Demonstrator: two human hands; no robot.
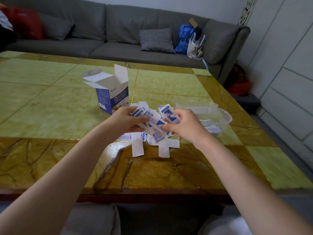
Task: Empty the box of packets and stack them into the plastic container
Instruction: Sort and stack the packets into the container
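Loose packets (white backs up) lie nearest you on the surface. Above them, your left hand grips a fanned bunch of blue-and-white packets, fingers curled round it. Your right hand pinches the same bunch from the other side. Box: upright, flaps open, just behind the left hand. Container: clear, right of the hands, a few packets inside.

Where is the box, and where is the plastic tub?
box [111,97], head view, on its blue printed front.
plastic tub [226,117], head view, on its clear right rim.
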